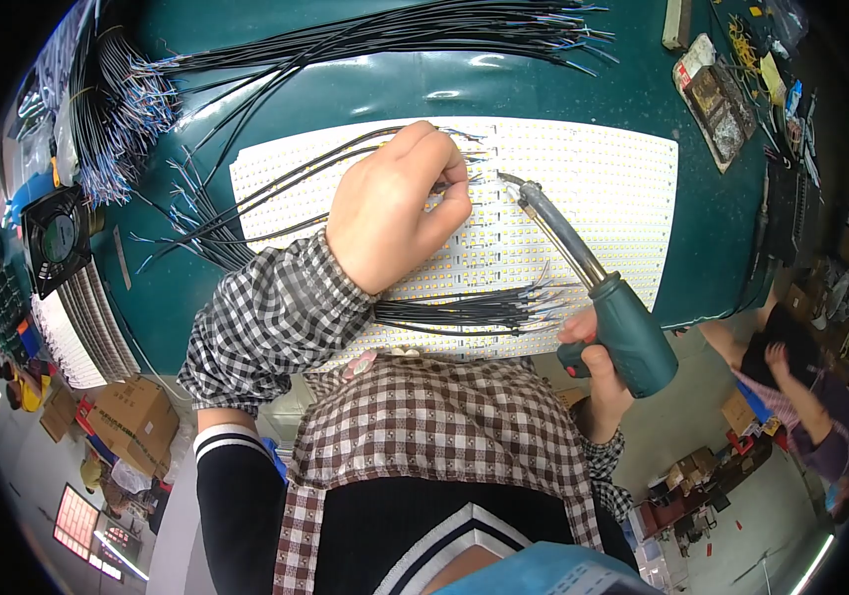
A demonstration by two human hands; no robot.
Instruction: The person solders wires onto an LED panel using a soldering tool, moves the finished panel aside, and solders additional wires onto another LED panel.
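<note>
A large white LED board point(603, 218) with rows of small yellowish chips lies on the green table. My left hand point(395, 203) rests over its middle, thumb and fingers pinched on the stripped end of a black cable point(286, 230); the fingertips partly hide that end. My right hand point(598, 382) grips the green handle of a soldering gun point(635, 342). Its bent tip is at the board's centre seam, just right of my left fingertips. More black cables run under my left hand to the seam. A bundle of short black cables point(464, 309) lies across the board's near part.
Long black cables point(375, 42) stretch along the table's far side, and a thick cable bunch point(117, 119) lies at far left. A small black fan point(58, 238) stands beside stacked strips point(92, 332). A stained solder tray point(717, 104) sits far right. Another person point(801, 377) is at right.
</note>
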